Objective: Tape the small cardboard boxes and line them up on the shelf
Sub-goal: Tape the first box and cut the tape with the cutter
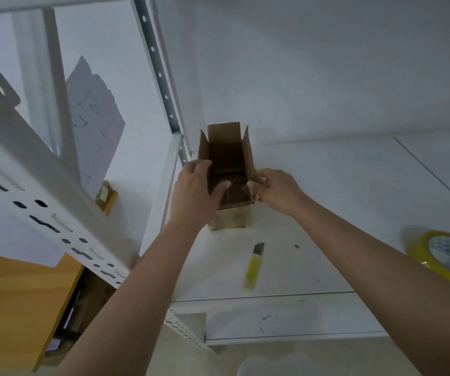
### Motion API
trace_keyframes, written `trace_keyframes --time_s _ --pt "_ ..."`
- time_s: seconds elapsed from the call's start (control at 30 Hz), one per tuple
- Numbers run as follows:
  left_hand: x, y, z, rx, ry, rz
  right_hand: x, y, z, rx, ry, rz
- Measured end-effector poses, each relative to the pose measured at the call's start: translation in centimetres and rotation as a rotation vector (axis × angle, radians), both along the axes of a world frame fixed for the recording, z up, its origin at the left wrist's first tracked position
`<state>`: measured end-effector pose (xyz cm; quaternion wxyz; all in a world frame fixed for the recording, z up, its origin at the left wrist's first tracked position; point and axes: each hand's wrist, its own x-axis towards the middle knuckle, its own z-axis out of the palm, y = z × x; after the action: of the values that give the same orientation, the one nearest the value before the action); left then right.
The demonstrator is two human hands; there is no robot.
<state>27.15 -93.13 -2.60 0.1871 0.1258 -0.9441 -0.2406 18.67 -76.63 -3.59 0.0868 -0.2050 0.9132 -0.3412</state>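
Your small cardboard box (227,169) stands upright on the white shelf (327,185), near its back left corner beside the perforated upright post (158,74). Its opening faces up, all flaps raised, and its long axis runs vertically. The lower front of the box looks glossy with tape.

Your left hand (195,187) sits on the box's left side, fingers curled round the left flap and thumb reaching in over the near edge. Your right hand (272,187) is at the right side, pinching the lower edge of the right flap between thumb and fingers. The box lies between your two hands.

Nearer you on the shelf lies a yellow utility knife (253,267), blade pointing away towards the box. A yellow tape roll (443,256) rests at the right edge.
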Motion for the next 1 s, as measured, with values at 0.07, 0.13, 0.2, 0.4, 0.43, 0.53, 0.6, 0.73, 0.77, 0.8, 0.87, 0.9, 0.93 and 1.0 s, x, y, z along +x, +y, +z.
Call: trace_keyframes --time_s 0.07,0.13,0.2,0.4,0.43,0.53,0.6,0.73,0.77,0.8,0.87,0.9,0.93,1.0 --pt "0.4 0.8 0.2 -0.166 -0.079 -0.167 -0.3 0.3 -0.1 0.022 0.019 -0.015" --pt "0.3 1.6 -0.2 -0.274 -0.263 -0.261 -0.4 0.5 -0.2 0.029 0.019 -0.03" --pt "-0.3 2.0 -1.0 -0.299 -0.358 -0.27 -0.5 0.8 -0.3 0.027 0.018 -0.042" --pt "-3.4 1.4 -2.0 -0.293 -0.337 -0.115 -0.9 2.4 -0.5 -0.032 -0.009 -0.122" --pt "-4.0 1.2 -1.9 -0.268 -0.333 -0.088 -1.0 2.7 -0.5 -0.04 -0.013 -0.135" --pt "-5.7 0.8 -1.9 -0.202 -0.326 -0.017 -1.2 3.5 -0.7 -0.048 -0.02 -0.172" --pt "-6.5 0.3 -2.0 -0.172 -0.34 0.015 -1.3 4.1 -0.8 -0.042 -0.03 -0.192" --pt "-7.6 -0.6 -2.6 -0.206 -0.356 0.046 -1.2 5.0 -1.1 -0.014 -0.04 -0.21" --pt "-7.8 -0.7 -2.7 -0.201 -0.358 0.05 -1.1 5.1 -1.1 -0.008 -0.041 -0.212" --pt "-8.0 -0.8 -2.8 -0.178 -0.361 0.056 -1.1 5.2 -1.1 -0.004 -0.043 -0.214" --pt "-8.6 -1.0 -2.8 -0.102 -0.363 0.066 -0.9 5.5 -1.1 0.0 -0.046 -0.218" --pt "-8.9 -1.1 -2.7 -0.075 -0.363 0.063 -0.8 5.6 -1.1 0.002 -0.048 -0.222" --pt "-9.2 -1.3 -2.6 -0.064 -0.365 0.053 -0.7 5.8 -1.2 0.008 -0.048 -0.223" --pt "-9.6 -1.5 -2.3 -0.069 -0.367 0.03 -0.4 6.1 -1.2 0.029 -0.039 -0.224"
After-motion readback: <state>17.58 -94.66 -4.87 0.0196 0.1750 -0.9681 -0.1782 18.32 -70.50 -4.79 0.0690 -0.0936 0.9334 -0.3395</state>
